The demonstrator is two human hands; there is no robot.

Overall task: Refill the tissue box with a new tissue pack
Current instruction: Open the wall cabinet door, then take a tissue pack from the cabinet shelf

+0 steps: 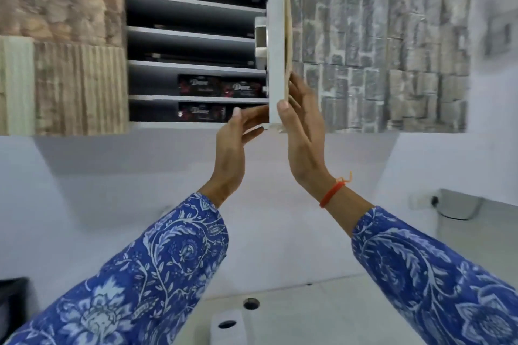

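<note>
A wall cabinet stands open above me, its door (277, 36) swung out edge-on. My right hand (301, 131) grips the door's lower edge, thumb on the near face and fingers behind. My left hand (238, 137) is raised beside it with fingers apart, reaching toward the lowest shelf and holding nothing. Dark tissue packs (200, 111) lie on the lowest shelf, and more of these dark packs (221, 85) sit on the shelf above. A white tissue box (228, 325) with a dark oval slot rests on the counter below.
Several grey shelves (193, 33) fill the cabinet; the upper ones hold flat dark items. Stone-pattern cabinet fronts (378, 42) flank it. A white counter (322, 314) has a round hole (251, 303). A wall socket with cable (434, 200) is at the right.
</note>
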